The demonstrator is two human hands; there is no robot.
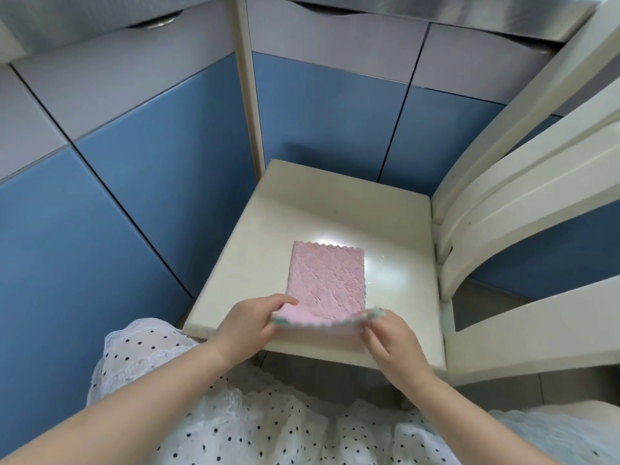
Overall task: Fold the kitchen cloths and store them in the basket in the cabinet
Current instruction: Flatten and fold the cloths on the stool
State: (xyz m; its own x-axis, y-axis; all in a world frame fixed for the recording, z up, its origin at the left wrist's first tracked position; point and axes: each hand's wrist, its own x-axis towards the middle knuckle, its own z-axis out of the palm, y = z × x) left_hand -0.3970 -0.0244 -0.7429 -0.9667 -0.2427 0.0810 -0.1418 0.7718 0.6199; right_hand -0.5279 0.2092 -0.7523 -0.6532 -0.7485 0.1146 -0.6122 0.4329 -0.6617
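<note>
A pink kitchen cloth [325,276] with a zigzag edge lies on the cream chair seat [396,229], folded to a narrow rectangle. Its near end is lifted off the seat and shows a pale green underside. My left hand [250,322] pinches the near left corner of the cloth. My right hand [391,344] pinches the near right corner. No basket is in view.
The chair's cream backrest [523,182] rises at the right. Blue and grey cabinet doors [141,169], all closed, stand behind and to the left of the chair. A white dotted garment [235,424] fills the bottom of the view.
</note>
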